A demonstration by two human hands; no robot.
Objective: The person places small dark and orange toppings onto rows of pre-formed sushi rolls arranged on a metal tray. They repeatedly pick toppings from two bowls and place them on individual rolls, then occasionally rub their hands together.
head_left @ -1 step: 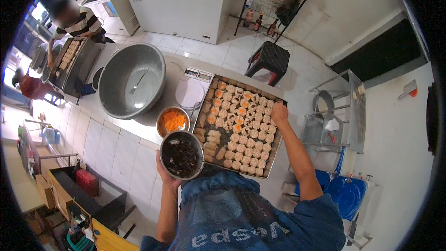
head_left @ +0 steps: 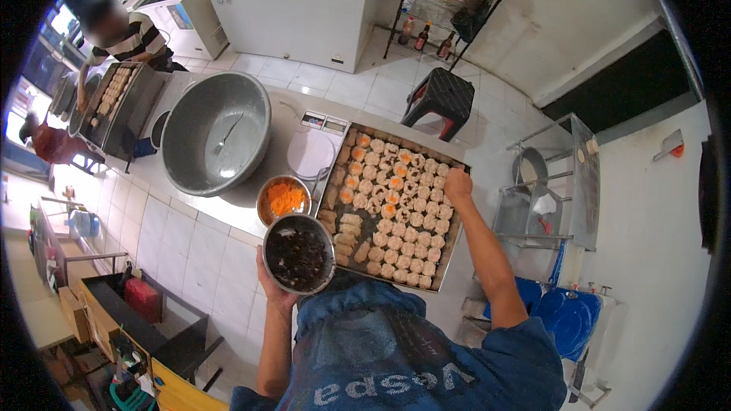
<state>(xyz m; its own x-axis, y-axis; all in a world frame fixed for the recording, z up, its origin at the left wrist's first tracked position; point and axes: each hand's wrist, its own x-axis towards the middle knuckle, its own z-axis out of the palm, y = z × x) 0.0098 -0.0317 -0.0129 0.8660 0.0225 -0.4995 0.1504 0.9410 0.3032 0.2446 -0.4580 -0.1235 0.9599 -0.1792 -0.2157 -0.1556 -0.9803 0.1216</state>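
A steel bowl (head_left: 298, 253) of dark, shredded pieces rests in my left hand (head_left: 272, 283), whose fingers curl round its outer left side. Beside that bowl lies a wide metal tray (head_left: 438, 283), filled with rows of pale open-topped dumplings (head_left: 407, 248). Some dumplings carry orange bits on top, others dark bits. Folded dumplings (head_left: 347, 234) lie in the tray's left part. My right hand (head_left: 458, 185) is closed at the tray's right side, over the outermost dumplings; its fingertips and anything in them are hidden.
On the counter are a bowl of orange shreds (head_left: 285, 198), a kitchen scale (head_left: 311, 151) and a big grey basin (head_left: 177, 154) with a spoon inside. Another person (head_left: 137, 39) works by a dumpling tray at far left. A black stool (head_left: 440, 99) stands beyond the counter.
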